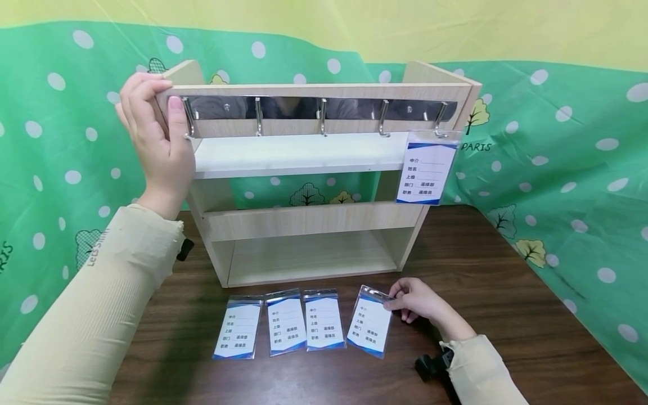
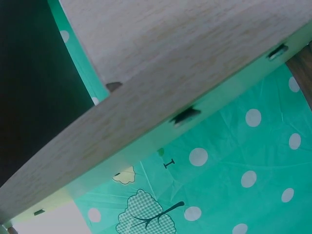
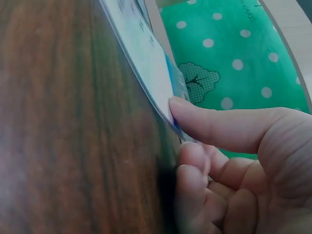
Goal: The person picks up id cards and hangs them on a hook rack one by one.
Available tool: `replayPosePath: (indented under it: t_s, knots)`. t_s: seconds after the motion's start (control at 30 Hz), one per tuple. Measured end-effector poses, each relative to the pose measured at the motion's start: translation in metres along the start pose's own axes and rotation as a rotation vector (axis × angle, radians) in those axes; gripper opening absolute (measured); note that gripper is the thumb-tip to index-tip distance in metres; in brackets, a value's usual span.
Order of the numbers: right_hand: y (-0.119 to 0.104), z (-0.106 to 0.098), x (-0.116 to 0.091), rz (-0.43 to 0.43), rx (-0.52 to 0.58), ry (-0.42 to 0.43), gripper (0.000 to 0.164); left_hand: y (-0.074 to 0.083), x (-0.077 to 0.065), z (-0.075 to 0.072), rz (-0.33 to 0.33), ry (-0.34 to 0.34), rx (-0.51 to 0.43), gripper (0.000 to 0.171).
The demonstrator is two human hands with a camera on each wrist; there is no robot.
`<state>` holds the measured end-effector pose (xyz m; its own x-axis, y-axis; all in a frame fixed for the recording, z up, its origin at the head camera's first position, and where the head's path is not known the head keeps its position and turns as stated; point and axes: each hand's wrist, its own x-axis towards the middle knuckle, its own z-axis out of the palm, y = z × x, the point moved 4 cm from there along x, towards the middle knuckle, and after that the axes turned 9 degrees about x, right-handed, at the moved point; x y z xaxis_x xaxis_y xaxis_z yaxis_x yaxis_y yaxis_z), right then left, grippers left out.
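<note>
My left hand (image 1: 159, 129) grips the upper left corner of a pale wooden shelf (image 1: 309, 222), thumb on its front beside the first hook. A metal hook rail (image 1: 291, 109) runs along the top board. From its rightmost hook hangs one badge (image 1: 427, 171) in a clear sleeve. On the table, my right hand (image 1: 417, 304) pinches the top right corner of another badge (image 1: 372, 320) between thumb and fingers. The right wrist view shows the thumb (image 3: 214, 122) over that badge's (image 3: 146, 68) corner, which is tilted up from the wood.
Left of the held badge lie three more: one badge (image 1: 238, 329) on the left, a middle badge (image 1: 286, 323) and another badge (image 1: 324, 320) close by. Dark wooden table (image 1: 506, 270) underneath. A green dotted cloth (image 1: 557, 185) hangs behind the shelf and at the sides.
</note>
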<state>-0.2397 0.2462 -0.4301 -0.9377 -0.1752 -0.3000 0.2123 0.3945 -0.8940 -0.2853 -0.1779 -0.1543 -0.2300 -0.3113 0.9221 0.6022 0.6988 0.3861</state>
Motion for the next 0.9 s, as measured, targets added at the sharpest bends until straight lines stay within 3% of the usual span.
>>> replayPosePath:
  t_s: [0.17, 0.5, 0.73, 0.9]
  knots:
    - [-0.004, 0.002, -0.002, -0.031, -0.029, -0.027, 0.019, 0.001, 0.0, 0.0, -0.001, -0.002, -0.003, 0.028]
    - [-0.01, 0.003, -0.001, -0.06, 0.098, -0.125, 0.024, 0.001, 0.0, 0.001, -0.001, -0.009, 0.0, 0.029]
    - [-0.017, 0.001, -0.003, -0.088, 0.145, -0.145, 0.039, 0.0, 0.0, 0.0, -0.008, -0.002, -0.009, 0.027]
    - [-0.023, -0.002, -0.005, -0.124, 0.148, -0.11, 0.04, 0.0, 0.0, 0.0, -0.009, 0.001, -0.012, 0.026]
